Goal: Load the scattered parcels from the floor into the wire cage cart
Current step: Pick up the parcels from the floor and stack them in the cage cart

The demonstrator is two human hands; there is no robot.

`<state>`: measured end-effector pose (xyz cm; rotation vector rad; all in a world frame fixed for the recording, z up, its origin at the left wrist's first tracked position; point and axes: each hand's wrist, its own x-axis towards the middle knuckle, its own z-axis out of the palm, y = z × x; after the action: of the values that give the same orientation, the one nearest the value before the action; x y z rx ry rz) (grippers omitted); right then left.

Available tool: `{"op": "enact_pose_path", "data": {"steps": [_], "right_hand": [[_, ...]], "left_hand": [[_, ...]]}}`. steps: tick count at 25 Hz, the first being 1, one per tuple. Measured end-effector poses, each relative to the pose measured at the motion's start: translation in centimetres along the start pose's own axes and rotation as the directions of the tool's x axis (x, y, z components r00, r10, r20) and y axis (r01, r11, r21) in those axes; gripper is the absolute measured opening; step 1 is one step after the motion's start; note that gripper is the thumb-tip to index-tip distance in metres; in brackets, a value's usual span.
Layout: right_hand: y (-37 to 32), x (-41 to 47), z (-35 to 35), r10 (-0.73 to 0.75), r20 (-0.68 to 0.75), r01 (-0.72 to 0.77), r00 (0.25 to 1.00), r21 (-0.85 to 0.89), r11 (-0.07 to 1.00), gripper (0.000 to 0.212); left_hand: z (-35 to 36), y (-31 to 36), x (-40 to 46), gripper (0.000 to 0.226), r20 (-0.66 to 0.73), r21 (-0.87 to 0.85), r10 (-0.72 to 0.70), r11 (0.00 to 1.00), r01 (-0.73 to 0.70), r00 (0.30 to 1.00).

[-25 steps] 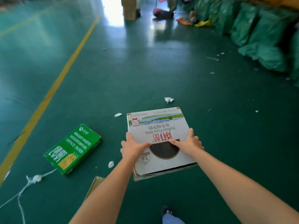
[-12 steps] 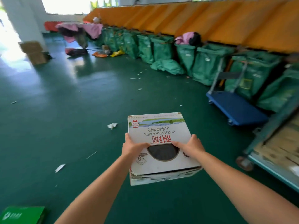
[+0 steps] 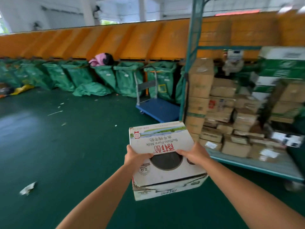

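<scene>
You hold the white milk carton box [image 3: 162,146] in the air before you, clear of the green floor [image 3: 57,154]. Your left hand [image 3: 134,157] and right hand [image 3: 194,155] grip its two sides, thumbs curled over the top. Its long axis runs away from you, the far end toward the wire cage cart [image 3: 194,47] at your right, where stacked parcels [image 3: 231,113] fill the deck.

A: What is along the far wall?
B: A row of green sacks [image 3: 125,78] hangs below a slanted orange chute [image 3: 115,42]. One green sack [image 3: 92,89] lies slumped on the dark green floor [image 3: 66,146].
A: Anything else?
B: A blue trolley [image 3: 158,109] stands by the sacks. A pink bundle [image 3: 99,59] tops one sack. A paper scrap [image 3: 28,188] lies near the left.
</scene>
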<state>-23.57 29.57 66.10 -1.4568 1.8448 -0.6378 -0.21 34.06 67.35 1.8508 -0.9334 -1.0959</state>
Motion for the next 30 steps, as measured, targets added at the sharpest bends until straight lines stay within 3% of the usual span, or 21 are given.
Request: {"op": "enact_pose_path", "data": {"steps": [7,19,24,30], "right_hand": [[9.9,9.3,-15.8,0.11,-0.164,-0.109,0.98,0.013,0.994,0.074],[18.1,28.4,-31.2,0.274,-0.366,-0.23,0.89,0.159,0.96,0.069],[23.7,34.8,-37.7,0.315,-0.394,-0.279,0.863,0.148,0.949,0.071],[30.3,42.8,-47.7,0.345,-0.351,-0.311,0.871,0.149,0.938,0.073]], "left_hand": [[19.8,9.1,2.8,0.064,0.174,0.043,0.062,0.997,-0.071,0.983],[44.7,23.3,17.1,0.083,0.376,0.126,0.168,0.965,-0.23,0.911],[56.1,27.4,19.9,0.11,0.453,0.164,0.201,0.939,-0.303,0.869],[68.4,32.2,18.8,0.081,0.383,0.197,0.21,0.933,-0.301,0.9]]}}
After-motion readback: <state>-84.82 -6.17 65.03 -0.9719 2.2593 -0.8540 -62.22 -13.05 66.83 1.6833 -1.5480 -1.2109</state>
